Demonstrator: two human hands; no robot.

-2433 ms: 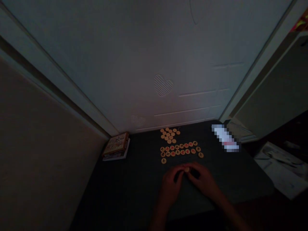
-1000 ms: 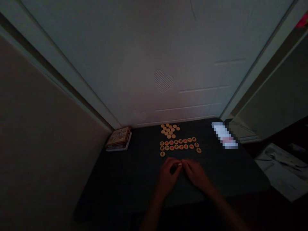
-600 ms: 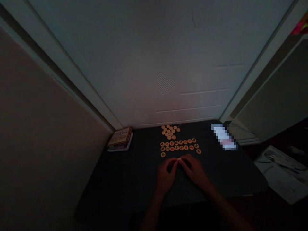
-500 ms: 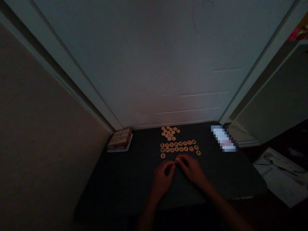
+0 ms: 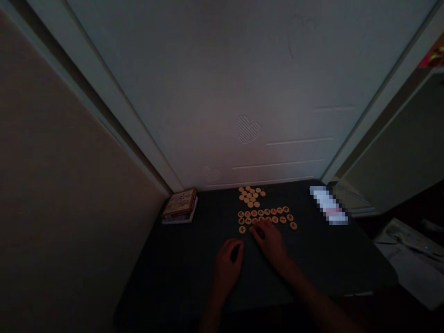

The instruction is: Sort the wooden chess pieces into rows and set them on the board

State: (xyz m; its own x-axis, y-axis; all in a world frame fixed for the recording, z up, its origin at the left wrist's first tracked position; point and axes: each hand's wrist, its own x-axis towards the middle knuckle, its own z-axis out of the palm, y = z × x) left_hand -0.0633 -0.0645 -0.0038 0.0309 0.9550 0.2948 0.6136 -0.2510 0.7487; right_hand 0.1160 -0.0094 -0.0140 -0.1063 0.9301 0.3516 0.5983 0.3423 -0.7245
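Observation:
Round wooden Chinese chess pieces (image 5: 267,212) lie in two rows on the dark table, with red or black characters facing up. At the left of a third row sits one piece (image 5: 242,229), and another (image 5: 293,225) lies at its right end. My right hand (image 5: 272,243) pinches a chess piece (image 5: 251,230) just right of that left piece; its fingers cover part of the row behind. Nearer the front, my left hand (image 5: 229,261) is curled with thumb and forefinger together, and no piece shows in it.
Several blank-side-up chess pieces (image 5: 249,196) form a cluster behind the rows. Stacked books (image 5: 180,206) sit at the table's back left. A blurred-out bright object (image 5: 329,205) lies at the back right. A white panel with heart reliefs (image 5: 248,129) rises behind the table (image 5: 166,273).
My hands have moved apart. The right has carried its chess piece forward to the third row, while the left has drawn back a little to the left. The view has shifted slightly.

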